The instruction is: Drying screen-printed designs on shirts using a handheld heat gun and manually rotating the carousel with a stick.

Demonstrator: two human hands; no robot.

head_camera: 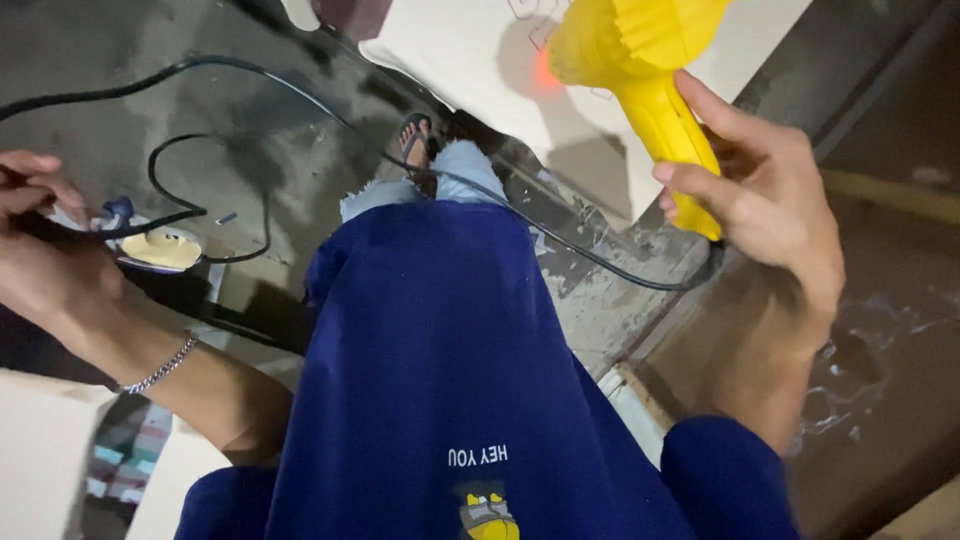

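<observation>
Landmark: the dark blue cloth shirt [440, 380] hanging down the middle of the view; all places are given from it.

1. Left hand [40, 250], far left of the shirt, a silver chain bracelet [160, 365] on its wrist. Fingers curled narrow around the thin black power cable [250, 75]; holding the cable.
2. Thin black power cable. It leaves the left hand, loops over the grey concrete floor [250, 190] left of the shirt, arcs above the shirt's upper edge and runs down to the right to the base of the tool handle.
3. Small cream round fitting [165, 250] with a blue scrap beside it, on the floor just right of the left hand, left of the shirt. Its kind cannot be told.
4. Pale frayed denim leg and dark sandal with a foot in it [418, 145], just above the shirt's top edge.
5. White flat board [470, 60], above and right of the shirt; an orange glow falls on it under the tool.
6. Yellow plastic hand-held power tool [640, 60], upper right of the shirt. Long axis slants from the wide body at upper left down to the handle end at lower right.
7. Right hand [760, 200], right of the shirt. Fingers half closed round the handle, thumb raised; holding the tool. This hand is the nearer to the tool, the left well apart from it.
</observation>
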